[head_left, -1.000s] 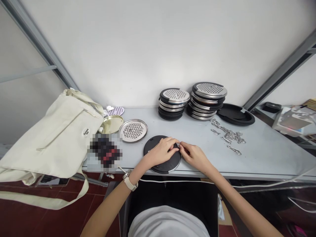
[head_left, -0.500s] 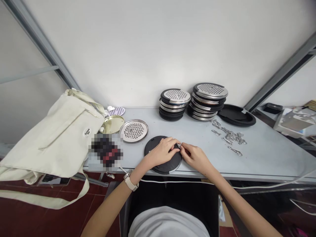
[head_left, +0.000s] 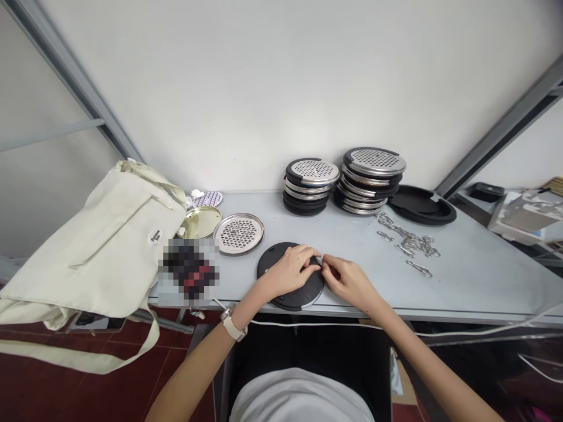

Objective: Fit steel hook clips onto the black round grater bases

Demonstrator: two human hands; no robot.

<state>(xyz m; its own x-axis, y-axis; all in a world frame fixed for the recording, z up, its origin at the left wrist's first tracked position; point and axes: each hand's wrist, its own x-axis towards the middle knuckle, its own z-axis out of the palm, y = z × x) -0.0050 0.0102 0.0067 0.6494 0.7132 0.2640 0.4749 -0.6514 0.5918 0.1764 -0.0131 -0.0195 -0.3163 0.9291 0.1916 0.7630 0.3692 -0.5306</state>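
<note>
A round black disc (head_left: 278,258) with a thin metal edge lies flat near the table's front edge. Across its top rests my left hand (head_left: 292,269), closed, thumb and fingers bent around its right rim. My right hand (head_left: 345,278) is closed in a pinch at that same rim, its fingertips almost meeting the left ones. A small shiny metal bit (head_left: 317,260) shows between the two hands; its shape is mostly covered. To the right lie several loose metal snap hooks (head_left: 413,243), and one single snap hook (head_left: 419,269) sits closer to me.
Two stacks of black-rimmed perforated metal discs (head_left: 312,171) (head_left: 376,161) stand by the wall, beside a black round tray (head_left: 422,206). Left are a perforated metal plate (head_left: 240,233), a gold lid (head_left: 202,221) and a cream bag (head_left: 101,246). A white cable (head_left: 461,333) runs along the front edge.
Hardly anything differs. Both hands keep their place at the disc's right rim, with only a slight shift of the fingertips around the small metal bit.
</note>
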